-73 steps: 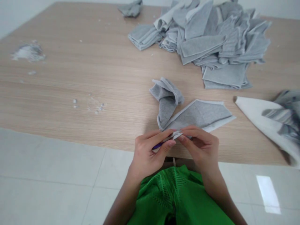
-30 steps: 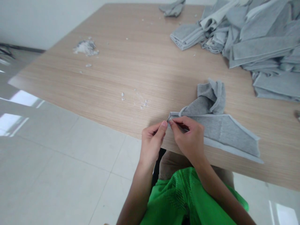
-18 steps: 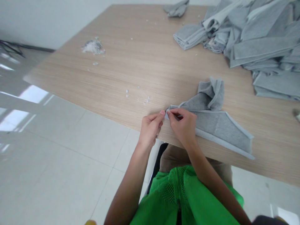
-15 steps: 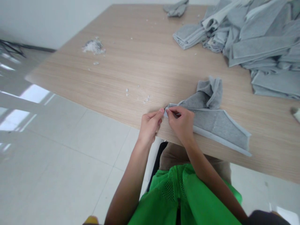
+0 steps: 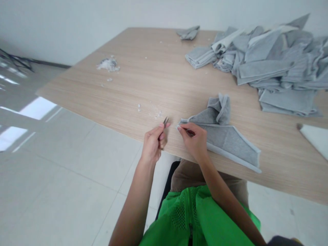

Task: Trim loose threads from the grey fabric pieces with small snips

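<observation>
So there's one grey cloth (image 5: 228, 138) being worked on, lying by the near edge of the worktop (image 5: 153, 85), opened out at one end and bunched at the other. Right hand (image 5: 196, 140) has thumb and fingers closed on its left corner. Left hand (image 5: 153, 140) is curled round small pointed snips (image 5: 165, 122), tips slightly parted and clear of the fabric. I'd call this piece partway, but can't tell if that corner's finished. Fluffy white scraps (image 5: 109, 64) near the left edge look like some work's already done, imo. There's a big grey pile (image 5: 276, 68) toward the far edge, right side, but no clue which of those are done or left.
</observation>
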`<control>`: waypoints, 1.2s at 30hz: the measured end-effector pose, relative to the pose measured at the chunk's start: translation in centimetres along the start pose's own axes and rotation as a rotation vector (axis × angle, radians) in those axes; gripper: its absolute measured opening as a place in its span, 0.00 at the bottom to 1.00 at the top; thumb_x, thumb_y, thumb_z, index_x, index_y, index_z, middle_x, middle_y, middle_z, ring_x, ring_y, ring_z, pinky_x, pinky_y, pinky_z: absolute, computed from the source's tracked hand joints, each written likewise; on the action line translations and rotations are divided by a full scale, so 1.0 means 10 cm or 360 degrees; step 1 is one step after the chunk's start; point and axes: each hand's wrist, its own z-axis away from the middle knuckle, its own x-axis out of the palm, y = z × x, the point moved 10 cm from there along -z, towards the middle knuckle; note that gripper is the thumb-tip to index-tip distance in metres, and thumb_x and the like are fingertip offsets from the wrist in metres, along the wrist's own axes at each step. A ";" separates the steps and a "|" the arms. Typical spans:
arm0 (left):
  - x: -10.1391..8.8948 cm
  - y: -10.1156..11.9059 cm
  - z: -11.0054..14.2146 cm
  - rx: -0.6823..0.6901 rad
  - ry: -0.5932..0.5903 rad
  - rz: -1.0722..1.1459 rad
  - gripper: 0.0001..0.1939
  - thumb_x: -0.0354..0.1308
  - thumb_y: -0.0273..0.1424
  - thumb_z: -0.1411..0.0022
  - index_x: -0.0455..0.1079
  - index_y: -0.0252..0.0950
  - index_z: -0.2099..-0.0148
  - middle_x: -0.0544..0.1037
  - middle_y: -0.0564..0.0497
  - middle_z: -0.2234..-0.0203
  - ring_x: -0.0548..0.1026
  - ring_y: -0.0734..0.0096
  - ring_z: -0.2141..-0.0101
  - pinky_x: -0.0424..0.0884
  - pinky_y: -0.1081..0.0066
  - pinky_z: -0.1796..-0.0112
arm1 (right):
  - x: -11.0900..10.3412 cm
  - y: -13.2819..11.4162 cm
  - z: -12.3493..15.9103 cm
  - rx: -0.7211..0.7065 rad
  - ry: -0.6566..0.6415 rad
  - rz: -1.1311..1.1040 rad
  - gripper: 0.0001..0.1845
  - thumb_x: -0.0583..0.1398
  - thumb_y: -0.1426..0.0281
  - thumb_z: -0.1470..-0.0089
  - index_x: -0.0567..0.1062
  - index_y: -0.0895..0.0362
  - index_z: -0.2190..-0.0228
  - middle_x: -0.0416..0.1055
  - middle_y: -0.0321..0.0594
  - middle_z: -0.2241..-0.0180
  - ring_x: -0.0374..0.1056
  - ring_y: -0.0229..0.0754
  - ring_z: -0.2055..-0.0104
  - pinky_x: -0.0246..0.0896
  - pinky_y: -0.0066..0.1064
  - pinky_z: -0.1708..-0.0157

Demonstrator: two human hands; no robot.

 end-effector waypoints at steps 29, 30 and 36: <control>1.07 0.27 1.27 0.1427 -0.0567 -0.1370 0.18 0.63 0.28 0.37 0.75 0.34 0.44 0.77 0.51 0.70 0.72 0.78 0.75 0.69 0.78 0.75 | -0.84 0.09 0.58 -0.0014 -0.0174 -0.0968 0.11 0.68 0.74 0.46 0.84 0.44 0.64 0.79 0.35 0.68 0.73 0.39 0.64 0.68 0.32 0.63; 1.08 0.28 1.28 0.1446 -0.0565 -0.1378 0.18 0.63 0.28 0.37 0.75 0.33 0.44 0.76 0.51 0.71 0.72 0.79 0.76 0.69 0.79 0.75 | -0.84 0.08 0.57 -0.0019 -0.0182 -0.0973 0.11 0.68 0.74 0.46 0.84 0.44 0.64 0.79 0.36 0.68 0.73 0.40 0.64 0.68 0.32 0.63; 1.13 0.26 1.28 0.1550 -0.0567 -0.1469 0.19 0.64 0.29 0.37 0.74 0.31 0.44 0.72 0.54 0.75 0.69 0.79 0.77 0.66 0.78 0.78 | -0.83 0.09 0.57 0.0013 -0.0175 -0.1010 0.08 0.68 0.71 0.46 0.84 0.45 0.64 0.79 0.38 0.69 0.73 0.42 0.65 0.68 0.35 0.63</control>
